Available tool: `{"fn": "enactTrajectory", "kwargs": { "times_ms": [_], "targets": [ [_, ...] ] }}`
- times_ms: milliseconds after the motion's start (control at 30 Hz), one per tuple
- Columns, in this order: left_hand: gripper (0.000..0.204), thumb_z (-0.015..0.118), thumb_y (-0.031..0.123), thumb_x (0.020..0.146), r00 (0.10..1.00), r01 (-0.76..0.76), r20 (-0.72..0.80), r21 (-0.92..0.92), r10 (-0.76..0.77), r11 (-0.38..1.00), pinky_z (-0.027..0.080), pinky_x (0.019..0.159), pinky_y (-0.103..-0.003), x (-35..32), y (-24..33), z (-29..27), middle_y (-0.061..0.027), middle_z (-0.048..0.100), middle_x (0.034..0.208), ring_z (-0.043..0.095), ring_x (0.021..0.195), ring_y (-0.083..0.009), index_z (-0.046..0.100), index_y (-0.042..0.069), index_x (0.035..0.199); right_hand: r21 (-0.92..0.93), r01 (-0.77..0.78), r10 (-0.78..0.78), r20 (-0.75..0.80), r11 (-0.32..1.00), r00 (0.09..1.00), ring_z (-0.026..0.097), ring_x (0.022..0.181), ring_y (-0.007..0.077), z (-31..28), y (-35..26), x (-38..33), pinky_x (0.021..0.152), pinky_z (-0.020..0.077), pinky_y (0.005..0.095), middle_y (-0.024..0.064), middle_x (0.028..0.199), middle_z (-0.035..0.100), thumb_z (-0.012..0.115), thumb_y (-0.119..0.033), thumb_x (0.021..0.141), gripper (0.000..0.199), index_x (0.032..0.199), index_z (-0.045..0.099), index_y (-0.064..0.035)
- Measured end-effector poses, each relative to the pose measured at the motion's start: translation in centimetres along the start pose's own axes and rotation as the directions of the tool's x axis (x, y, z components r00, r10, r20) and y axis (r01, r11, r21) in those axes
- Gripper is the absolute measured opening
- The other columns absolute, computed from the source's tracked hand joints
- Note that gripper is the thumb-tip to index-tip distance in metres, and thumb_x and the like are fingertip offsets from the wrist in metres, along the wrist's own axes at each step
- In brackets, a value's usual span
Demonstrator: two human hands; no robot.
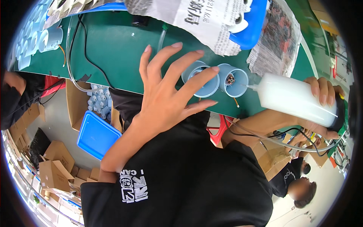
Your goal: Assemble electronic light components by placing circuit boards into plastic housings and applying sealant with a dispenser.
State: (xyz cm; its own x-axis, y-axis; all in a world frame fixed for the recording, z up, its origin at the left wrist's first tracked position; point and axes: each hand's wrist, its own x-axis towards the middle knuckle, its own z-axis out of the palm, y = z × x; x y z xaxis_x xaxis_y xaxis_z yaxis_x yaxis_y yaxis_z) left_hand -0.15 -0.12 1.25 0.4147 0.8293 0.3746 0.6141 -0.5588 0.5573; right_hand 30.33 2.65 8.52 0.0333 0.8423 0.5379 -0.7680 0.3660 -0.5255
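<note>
My left hand (162, 87) is spread wide over the bench, fingers apart, with its thumb and index finger around the near side of a light blue plastic cup (207, 87). Whether they touch it I cannot tell. Against that cup's right side stands a second light blue cup (242, 77), with a dark, coppery round part inside. My right hand (323, 94) grips a large dispensing syringe (291, 98) filled with white material. The syringe lies nearly level, and its thin needle points left, at the second cup's opening. Short coloured wires stick out below both cups.
More light blue cups (49, 38) crowd the green bench's (113, 41) far left. Newspaper (211, 26) covers a blue tray (253, 30) of white parts at the back. A thin hose (70, 56) and black cable cross the left side. Cardboard boxes (56, 172) stand below; other people are nearby.
</note>
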Motion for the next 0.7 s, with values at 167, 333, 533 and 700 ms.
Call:
{"fn": "enactTrajectory", "kwargs": {
  "times_ms": [167,333,533,700],
  "targets": [
    [0.064,0.082,0.052,0.062,0.998,0.048,0.045,0.022,-0.049,0.999,0.026,0.105,-0.06,1.9,1.6,-0.1,-0.0048,0.054,0.124,0.041,0.122,-0.0365,0.07,0.024,0.118,-0.102,-0.067,0.081,0.142,0.993,0.987,0.045,0.094,0.0224,-0.4,0.4,-0.1,0.082,0.0345,0.0424,0.0092,0.104,0.046,0.069,-0.081,0.065,0.111,0.135,0.036,-0.0004],
    [0.062,0.085,0.043,0.057,1.0,0.016,0.002,0.003,-0.016,1.0,0.026,0.101,-0.066,2.2,1.8,1.2,-0.0046,0.051,0.123,0.041,0.121,-0.0353,0.069,0.025,0.114,-0.195,-0.07,0.102,0.158,0.978,0.982,0.044,0.096,0.0235,-0.6,0.4,-0.3,0.084,0.0347,0.0446,0.0093,0.106,0.044,0.067,-0.081,0.066,0.111,0.136,0.035,-0.0013],
    [0.056,0.085,0.041,0.058,1.0,0.008,-0.022,-0.011,-0.009,1.0,0.028,0.1,-0.066,2.2,1.5,1.9,-0.0055,0.051,0.12,0.042,0.12,-0.0353,0.071,0.026,0.11,-0.19,-0.09,0.115,0.126,0.978,0.985,0.045,0.096,0.0242,-0.3,1.1,-0.4,0.084,0.0344,0.0453,0.0093,0.106,0.044,0.066,-0.081,0.067,0.11,0.135,0.036,-0.0008],
    [0.054,0.085,0.041,0.058,1.0,0.019,-0.016,-0.045,-0.019,0.999,0.03,0.1,-0.065,2.2,1.4,1.8,-0.0059,0.051,0.119,0.042,0.119,-0.0353,0.071,0.026,0.109,-0.186,-0.064,0.069,0.023,0.981,0.997,0.044,0.089,0.0213,0.3,1.3,-0.3,0.081,0.0332,0.0397,0.0089,0.1,0.047,0.075,-0.078,0.059,0.111,0.128,0.045,0.0034]
  ]
}}
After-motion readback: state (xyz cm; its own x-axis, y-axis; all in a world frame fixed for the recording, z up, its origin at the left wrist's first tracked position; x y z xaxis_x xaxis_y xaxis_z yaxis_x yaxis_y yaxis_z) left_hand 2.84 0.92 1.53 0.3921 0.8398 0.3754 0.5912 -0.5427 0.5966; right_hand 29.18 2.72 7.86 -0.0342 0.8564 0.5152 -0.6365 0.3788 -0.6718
